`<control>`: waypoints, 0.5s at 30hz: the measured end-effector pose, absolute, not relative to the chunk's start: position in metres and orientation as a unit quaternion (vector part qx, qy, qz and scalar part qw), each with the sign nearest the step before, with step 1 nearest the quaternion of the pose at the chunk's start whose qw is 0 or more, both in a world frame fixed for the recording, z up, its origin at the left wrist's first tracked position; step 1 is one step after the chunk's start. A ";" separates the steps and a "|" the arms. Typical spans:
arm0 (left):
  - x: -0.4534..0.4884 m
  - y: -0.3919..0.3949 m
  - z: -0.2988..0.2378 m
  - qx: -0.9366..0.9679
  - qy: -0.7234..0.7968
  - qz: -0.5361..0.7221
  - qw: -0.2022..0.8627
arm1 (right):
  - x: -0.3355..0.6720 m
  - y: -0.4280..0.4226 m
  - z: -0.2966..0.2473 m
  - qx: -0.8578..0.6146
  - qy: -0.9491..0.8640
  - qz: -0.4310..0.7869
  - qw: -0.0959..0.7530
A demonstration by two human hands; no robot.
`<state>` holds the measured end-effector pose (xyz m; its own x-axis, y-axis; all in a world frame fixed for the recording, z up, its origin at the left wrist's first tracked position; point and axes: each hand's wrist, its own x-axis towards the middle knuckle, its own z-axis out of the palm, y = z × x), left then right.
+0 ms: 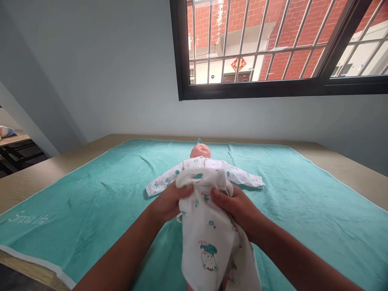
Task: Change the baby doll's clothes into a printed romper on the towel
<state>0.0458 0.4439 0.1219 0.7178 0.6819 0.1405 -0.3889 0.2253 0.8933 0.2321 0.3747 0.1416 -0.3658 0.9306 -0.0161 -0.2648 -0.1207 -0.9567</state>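
A baby doll (200, 152) lies on its back on a teal towel (91, 198), head towards the wall, arms spread in a white printed top. Over its lower body hangs a pair of white printed baby trousers (209, 238), bunched at the waist. My left hand (169, 202) grips the left side of that waistband with fingers curled into the cloth. My right hand (236, 206) grips the right side the same way. The doll's legs are hidden under the trousers.
The towel covers a wide wooden platform (342, 165) against a grey wall. A barred window (273, 44) sits above, showing a red brick building. A wooden bench (13, 139) stands at far left, below floor level of the platform.
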 end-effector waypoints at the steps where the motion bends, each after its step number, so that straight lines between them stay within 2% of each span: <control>1: 0.047 0.443 0.123 0.493 0.139 0.378 0.771 | 0.233 0.375 0.141 -0.333 -0.515 0.678 0.405; 4: 0.053 0.436 0.129 0.477 0.161 0.385 0.774 | 0.236 0.375 0.141 -0.320 -0.579 0.696 0.280; 6: 0.054 0.428 0.135 0.490 0.180 0.374 0.767 | 0.239 0.374 0.141 -0.314 -0.555 0.708 0.303; 10: 0.044 0.401 0.153 0.606 0.197 0.292 0.713 | 0.237 0.362 0.143 -0.314 -0.453 0.707 0.443; 13: 0.031 0.369 0.160 0.662 0.264 0.209 0.670 | 0.228 0.345 0.150 -0.332 -0.465 0.703 0.423; 15: 0.024 0.346 0.160 0.614 0.286 0.262 0.687 | 0.225 0.332 0.154 -0.347 -0.503 0.692 0.384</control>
